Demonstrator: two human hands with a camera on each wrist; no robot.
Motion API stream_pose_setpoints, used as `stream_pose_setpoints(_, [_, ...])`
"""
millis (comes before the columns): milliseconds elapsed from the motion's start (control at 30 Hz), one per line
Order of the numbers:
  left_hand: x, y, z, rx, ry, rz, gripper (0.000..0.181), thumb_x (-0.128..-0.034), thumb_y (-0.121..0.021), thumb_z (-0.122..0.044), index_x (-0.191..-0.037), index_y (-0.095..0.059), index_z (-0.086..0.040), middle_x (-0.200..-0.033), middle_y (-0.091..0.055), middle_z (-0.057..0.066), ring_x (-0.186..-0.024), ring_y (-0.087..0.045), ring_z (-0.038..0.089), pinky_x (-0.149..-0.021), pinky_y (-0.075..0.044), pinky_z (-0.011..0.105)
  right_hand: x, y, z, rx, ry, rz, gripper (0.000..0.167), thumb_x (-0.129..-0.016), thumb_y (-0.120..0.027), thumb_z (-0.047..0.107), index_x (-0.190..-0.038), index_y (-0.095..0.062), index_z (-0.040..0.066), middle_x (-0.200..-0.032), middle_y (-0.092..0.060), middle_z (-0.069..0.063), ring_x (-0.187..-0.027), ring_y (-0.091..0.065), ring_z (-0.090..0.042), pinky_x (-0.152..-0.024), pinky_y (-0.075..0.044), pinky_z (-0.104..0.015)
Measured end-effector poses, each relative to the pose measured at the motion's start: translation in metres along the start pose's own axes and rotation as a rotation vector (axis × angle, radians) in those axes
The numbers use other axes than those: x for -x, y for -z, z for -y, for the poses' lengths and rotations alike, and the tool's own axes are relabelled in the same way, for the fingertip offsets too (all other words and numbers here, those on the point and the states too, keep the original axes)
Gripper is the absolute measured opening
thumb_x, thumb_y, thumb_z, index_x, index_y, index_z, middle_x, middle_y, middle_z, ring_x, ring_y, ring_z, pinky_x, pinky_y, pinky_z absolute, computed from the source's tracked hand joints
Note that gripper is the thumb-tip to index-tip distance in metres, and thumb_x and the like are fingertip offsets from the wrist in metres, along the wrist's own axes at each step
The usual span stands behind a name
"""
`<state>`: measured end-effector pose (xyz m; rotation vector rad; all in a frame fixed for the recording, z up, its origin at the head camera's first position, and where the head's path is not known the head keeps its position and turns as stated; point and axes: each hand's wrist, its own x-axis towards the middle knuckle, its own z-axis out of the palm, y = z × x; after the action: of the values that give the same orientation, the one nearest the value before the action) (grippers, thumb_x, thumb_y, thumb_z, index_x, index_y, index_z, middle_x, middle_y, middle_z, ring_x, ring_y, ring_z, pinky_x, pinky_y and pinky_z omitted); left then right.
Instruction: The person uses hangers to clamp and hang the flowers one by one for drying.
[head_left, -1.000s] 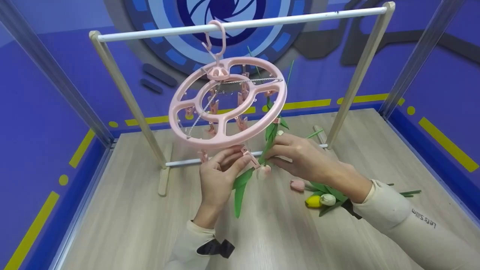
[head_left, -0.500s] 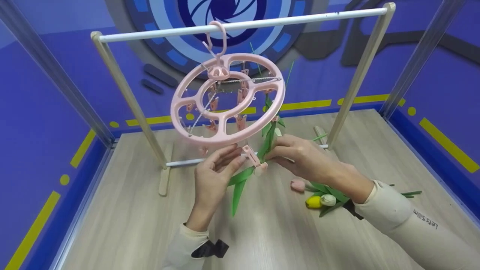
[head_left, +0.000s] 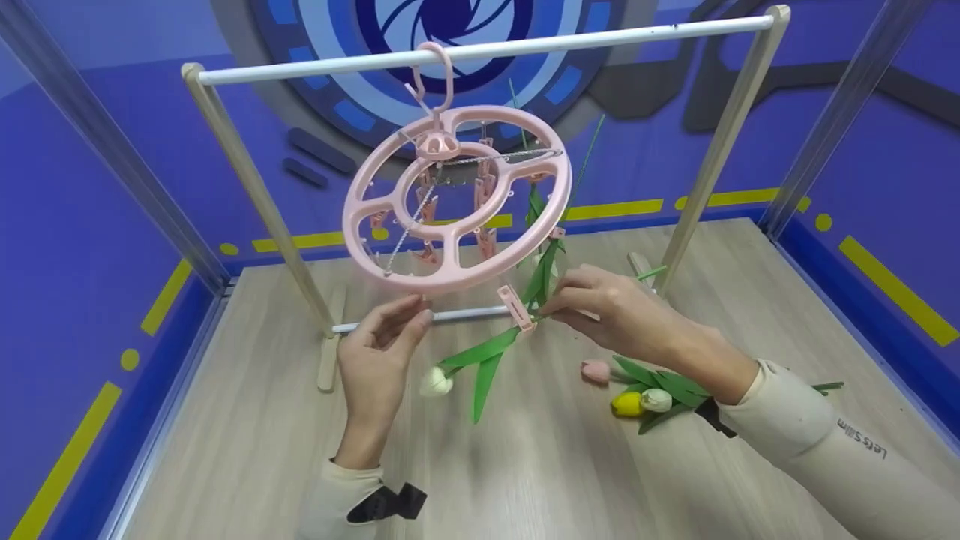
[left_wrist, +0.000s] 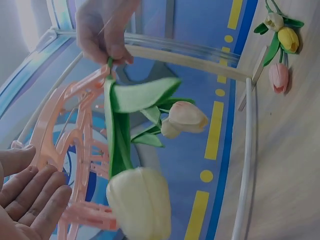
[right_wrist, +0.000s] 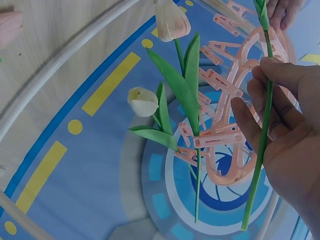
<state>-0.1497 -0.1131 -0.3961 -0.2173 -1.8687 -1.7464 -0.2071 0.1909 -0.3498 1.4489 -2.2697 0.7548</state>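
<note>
A pink round clip hanger hangs from a white rail. In the head view my right hand pinches the green stem of a white tulip beside a pink clip. That clip sits across the stem, and the bloom points down to the left. Along my right palm runs the free stem in the right wrist view. My left hand is below the hanger's front rim, its fingers extended, apart from the tulip. Two other tulips, one pinkish white and one white, hang from clips.
A wooden stand carries the white top rail and a lower white bar. On the table's right lie a pink tulip, a yellow tulip and a white one. Blue patterned walls surround the table.
My left hand has left the clip and moved left. The white bloom it hid now shows. My right hand stays almost in place, and the hanger has swayed slightly.
</note>
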Motion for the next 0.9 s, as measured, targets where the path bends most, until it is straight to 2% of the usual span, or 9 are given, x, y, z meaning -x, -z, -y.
stream_pose_setpoints(233, [-0.001,0.011,0.009,-0.074,-0.008,-0.109,0.023,-0.0934,-0.082,-0.003,-0.115,-0.076,0.002,-0.111,-0.077,0.009,-0.101,-0.073,0.02,-0.091,-0.061,0.03,0.005,0.004,-0.004,0.028,-0.017,0.0,0.026,-0.087,-0.084,-0.006,-0.108,-0.08,0.009,-0.101,-0.072,-0.001,-0.092,-0.066,-0.017,-0.077,-0.062,-0.031])
stream_pose_setpoints(433, [-0.004,0.008,0.016,-0.051,0.045,-0.075,0.028,-0.0911,-0.085,-0.003,-0.117,-0.075,0.003,-0.115,-0.076,0.014,-0.109,-0.072,0.026,-0.096,-0.06,0.034,0.007,0.005,-0.005,0.031,0.004,-0.018,0.024,-0.087,-0.084,-0.006,-0.106,-0.08,0.008,-0.101,-0.072,-0.002,-0.092,-0.067,-0.017,-0.077,-0.063,-0.032])
stream_pose_setpoints(567, [-0.007,0.004,0.02,-0.035,0.045,-0.058,0.027,-0.0901,-0.085,-0.003,-0.115,-0.075,0.003,-0.114,-0.076,0.015,-0.109,-0.073,0.028,-0.096,-0.06,0.037,0.007,0.006,-0.005,0.027,-0.003,-0.015,0.025,-0.087,-0.084,-0.007,-0.107,-0.08,0.008,-0.101,-0.072,-0.002,-0.092,-0.067,-0.017,-0.077,-0.063,-0.032])
stream_pose_setpoints(700, [-0.009,0.0,0.024,-0.028,0.038,-0.064,0.025,-0.09,-0.085,-0.002,-0.113,-0.076,0.003,-0.112,-0.076,0.015,-0.107,-0.073,0.028,-0.094,-0.061,0.035,0.007,0.006,-0.005,0.027,0.0,-0.019,0.025,-0.087,-0.084,-0.007,-0.107,-0.08,0.008,-0.101,-0.072,-0.002,-0.091,-0.067,-0.017,-0.075,-0.063,-0.031])
stream_pose_setpoints(900, [-0.012,-0.006,0.028,-0.018,0.063,-0.089,0.021,-0.0876,-0.087,-0.001,-0.106,-0.078,0.004,-0.104,-0.078,0.014,-0.1,-0.076,0.026,-0.089,-0.063,0.035,0.009,0.006,-0.004,0.032,0.027,-0.034,0.025,-0.086,-0.084,-0.008,-0.106,-0.08,0.007,-0.1,-0.071,-0.002,-0.09,-0.067,-0.017,-0.074,-0.062,-0.032])
